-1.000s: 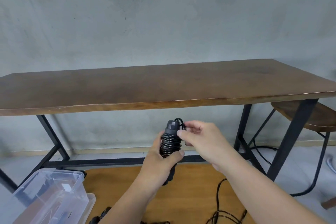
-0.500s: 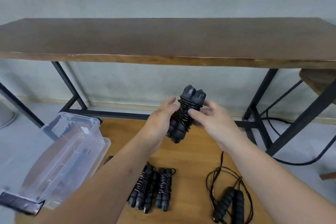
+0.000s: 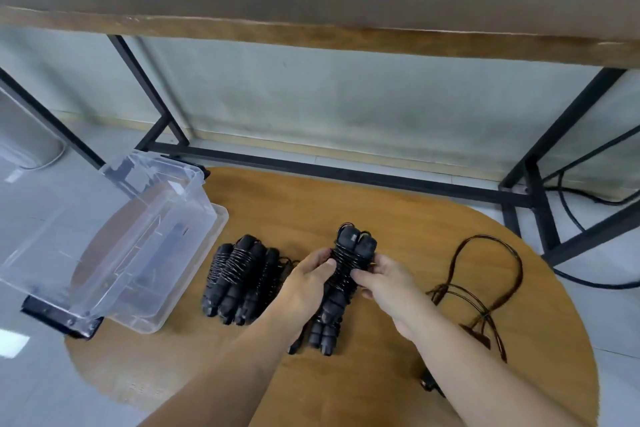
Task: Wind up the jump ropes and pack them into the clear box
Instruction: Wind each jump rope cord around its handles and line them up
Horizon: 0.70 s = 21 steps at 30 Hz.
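Wooden worktop (image 3: 398,204), rounded, low, set before black-framed table (image 3: 311,38). Wound jump rope (image 3: 341,282) gripped mid-bundle by left hand (image 3: 304,282) and right hand (image 3: 384,281), fingers curled round cord wraps. Wound ropes (image 3: 242,279) laid just left. Clear box (image 3: 114,236) tilted at left edge. Loose rope (image 3: 485,288) lying right.

- A single head-worn view is given, looking forward and steeply down from above onto the round wooden surface (image 3: 398,215).
- The fingers (image 3: 320,265) are seen close, near centre frame.
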Motion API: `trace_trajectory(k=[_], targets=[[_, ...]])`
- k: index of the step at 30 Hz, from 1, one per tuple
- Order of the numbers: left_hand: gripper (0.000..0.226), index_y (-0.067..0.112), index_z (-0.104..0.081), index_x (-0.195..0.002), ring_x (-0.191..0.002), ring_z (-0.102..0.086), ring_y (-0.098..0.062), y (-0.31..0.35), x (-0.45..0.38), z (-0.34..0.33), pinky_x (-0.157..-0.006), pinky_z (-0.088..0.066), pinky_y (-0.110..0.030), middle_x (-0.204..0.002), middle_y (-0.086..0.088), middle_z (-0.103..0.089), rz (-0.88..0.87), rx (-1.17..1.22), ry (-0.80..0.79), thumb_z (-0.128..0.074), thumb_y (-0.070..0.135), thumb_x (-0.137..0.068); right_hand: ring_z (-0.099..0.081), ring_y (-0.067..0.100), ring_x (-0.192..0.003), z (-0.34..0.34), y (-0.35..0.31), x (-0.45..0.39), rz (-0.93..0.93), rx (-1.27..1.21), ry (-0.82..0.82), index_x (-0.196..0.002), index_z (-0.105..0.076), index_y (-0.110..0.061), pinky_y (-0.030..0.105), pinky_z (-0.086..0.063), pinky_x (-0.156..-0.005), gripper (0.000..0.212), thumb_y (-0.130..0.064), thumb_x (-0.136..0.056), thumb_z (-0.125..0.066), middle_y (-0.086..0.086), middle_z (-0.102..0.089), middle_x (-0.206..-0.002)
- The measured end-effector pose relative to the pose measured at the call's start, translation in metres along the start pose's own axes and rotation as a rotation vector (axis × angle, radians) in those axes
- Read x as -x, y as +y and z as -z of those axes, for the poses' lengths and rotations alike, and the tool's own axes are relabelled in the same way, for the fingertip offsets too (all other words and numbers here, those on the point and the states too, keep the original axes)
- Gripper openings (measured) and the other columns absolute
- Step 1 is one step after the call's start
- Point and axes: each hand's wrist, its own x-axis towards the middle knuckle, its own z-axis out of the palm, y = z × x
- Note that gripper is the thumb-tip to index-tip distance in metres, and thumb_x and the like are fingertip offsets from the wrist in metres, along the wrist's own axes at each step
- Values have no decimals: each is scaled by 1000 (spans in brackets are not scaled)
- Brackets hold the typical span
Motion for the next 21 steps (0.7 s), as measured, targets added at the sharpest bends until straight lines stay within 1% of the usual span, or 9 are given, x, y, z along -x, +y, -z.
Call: trace_trajectory(k=[2,5,8,9,11,14,15,17,21], targets=[[28,25,-53,-131,-84,-53,12,-14,-7,2,-61,-44,-3,-105,18,-59,52,-6,15,-41,22,-106,-61,9,-90,-7,15,-11,-29,25,-1,-110,-55,-25,28,-50,-81,22,-9,-95,-60,-6,-65,-100],[35,27,-46,-141,-97,-51,0,-36,-14,4,-77,-42,-15,-139,5,-52,121,-23,44,-41,24,-106,-61,10,-91,-17,35,-26,-77,69,0,-103,-55,-30,38,-50,-95,24,-8,-94,-61,-9,-64,-97],[46,28,-34,-151,-85,-52,2,-56,-21,5,-62,-42,-6,-152,4,-39,182,-88,58,-41,29,-106,-62,12,-94,-24,53,-39,-116,93,-13,-100,-56,-31,41,-49,-98,28,-5,-92,-62,-10,-64,-98],[46,30,-34,-151,-98,-55,0,-64,-24,6,-71,-43,-7,-154,5,-36,196,-100,53,-41,31,-106,-62,12,-94,-26,57,-42,-127,91,-21,-102,-56,-29,41,-49,-98,28,-3,-91,-61,-9,-65,-98],[47,32,-33,-151,-127,-50,-16,-75,-29,7,-94,-42,-22,-151,4,-42,219,-119,57,-41,33,-105,-62,16,-99,-30,66,-49,-147,96,-27,-113,-58,-24,42,-49,-99,31,-3,-91,-61,-6,-66,-103],[48,33,-33,-151,-111,-58,-17,-88,-35,6,-89,-45,-28,-126,4,-60,251,-142,67,-42,35,-104,-63,19,-102,-36,78,-57,-167,119,-24,-118,-59,-22,44,-50,-98,31,-8,-90,-62,-3,-66,-104],[49,33,-33,-151,-110,-58,-18,-92,-37,6,-91,-47,-30,-126,0,-60,258,-159,72,-43,36,-104,-63,20,-101,-37,81,-59,-166,135,-24,-116,-59,-23,44,-50,-97,30,-9,-90,-62,-4,-65,-101],[49,35,-34,-150,-126,-53,-31,-99,-42,5,-104,-44,-41,-143,-13,-51,263,-212,85,-44,38,-102,-62,21,-101,-39,85,-61,-163,154,-28,-123,-59,-19,43,-51,-96,33,-9,-91,-61,-8,-63,-97],[51,34,-31,-151,-136,-43,-24,-106,-47,6,-107,-41,-39,-155,0,-37,223,-298,95,-43,39,-102,-61,23,-103,-40,88,-66,-152,166,-10,-131,-55,-14,44,-51,-98,40,-11,-92,-62,-11,-58,-93]])
